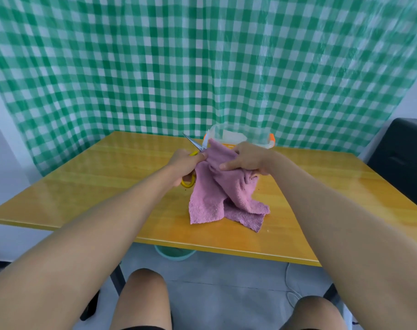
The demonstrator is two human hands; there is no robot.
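A pink fluffy cloth (pixel 223 194) hangs over the yellow wooden table (pixel 107 184), its lower corners lying on the tabletop. My right hand (pixel 246 158) grips the cloth's upper part and holds it up. My left hand (pixel 187 161) holds yellow-handled scissors (pixel 195 145) by the handles. The blades are parted and point up and away, at the cloth's top edge.
A clear plastic box (pixel 240 136) with orange clips stands at the table's far edge behind my hands. A green checked curtain hangs behind the table. A black seat (pixel 402 160) stands to the right. A green bin (pixel 174 253) sits under the table.
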